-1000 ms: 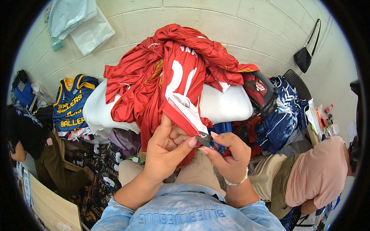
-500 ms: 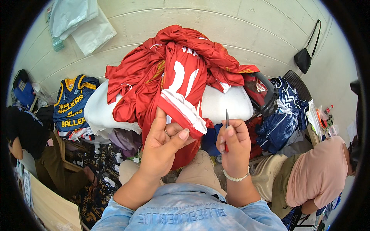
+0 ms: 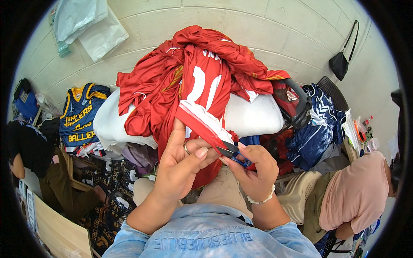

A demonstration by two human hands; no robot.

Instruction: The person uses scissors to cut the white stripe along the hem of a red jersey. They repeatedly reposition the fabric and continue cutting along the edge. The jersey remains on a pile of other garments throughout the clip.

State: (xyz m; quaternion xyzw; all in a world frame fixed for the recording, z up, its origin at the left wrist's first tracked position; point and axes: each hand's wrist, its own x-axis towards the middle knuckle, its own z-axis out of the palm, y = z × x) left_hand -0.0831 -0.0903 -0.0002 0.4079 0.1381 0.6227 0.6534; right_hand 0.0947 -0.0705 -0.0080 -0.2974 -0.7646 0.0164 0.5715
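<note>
A red jersey with white lettering lies heaped over a white padded surface. Its hem, white on the inner side, hangs toward me. My left hand is closed on this hem, with the forefinger stretched along the edge and the thumb across the front. In my right hand are small thread snips with dark blades and a blue handle. The blades are spread apart at the right end of the hem, close to my left fingertips. Whether they touch the cloth I cannot tell.
The white padded surface stands against a block wall. Beside it lie a navy jersey on the left, and a dark fan-like guard and blue garments on the right. One person sits close at my right, another at my left.
My right hand has moved left and up to the hem. The snips have turned from pointing upward to pointing left, and their blades have come apart. My left hand keeps its hold.
</note>
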